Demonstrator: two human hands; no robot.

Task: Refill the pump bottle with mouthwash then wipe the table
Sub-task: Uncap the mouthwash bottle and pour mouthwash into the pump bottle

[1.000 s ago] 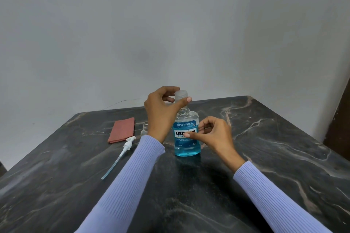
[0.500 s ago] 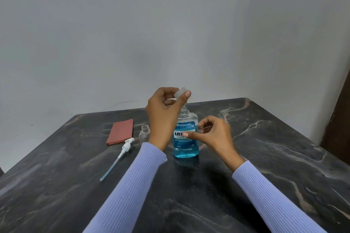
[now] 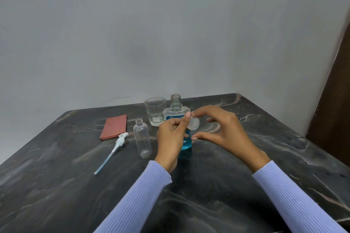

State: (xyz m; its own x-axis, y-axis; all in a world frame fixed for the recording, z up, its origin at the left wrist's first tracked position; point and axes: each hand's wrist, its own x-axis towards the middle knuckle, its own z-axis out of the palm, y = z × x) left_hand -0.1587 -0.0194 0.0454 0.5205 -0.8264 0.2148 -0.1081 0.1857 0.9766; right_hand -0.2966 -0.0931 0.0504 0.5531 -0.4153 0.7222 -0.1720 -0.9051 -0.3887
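Uncapped blue mouthwash bottle (image 3: pixel 175 108) stood just behind left hand (image 3: pixel 170 134), which pinched its translucent cap (image 3: pixel 193 123); right hand (image 3: pixel 221 130) hovered half-open, holding nothing.

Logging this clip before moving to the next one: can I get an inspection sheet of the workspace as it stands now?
Surface: dark marble table, no spill visible.
Job's things: mouthwash bottle upright, neck uncapped, blue liquid inside; empty pump bottle upright and open, to its left; pump head with tube lying flat on the table; folded red cloth near the far left edge.
Clutter: clear drinking glass behind the bottles.
Hands: left hand pinches the clear cap; right hand beside it, fingers curved, holding nothing.
Cables: thin wire against the wall behind the table.
Surroundings: plain grey wall; dark wooden panel at right.
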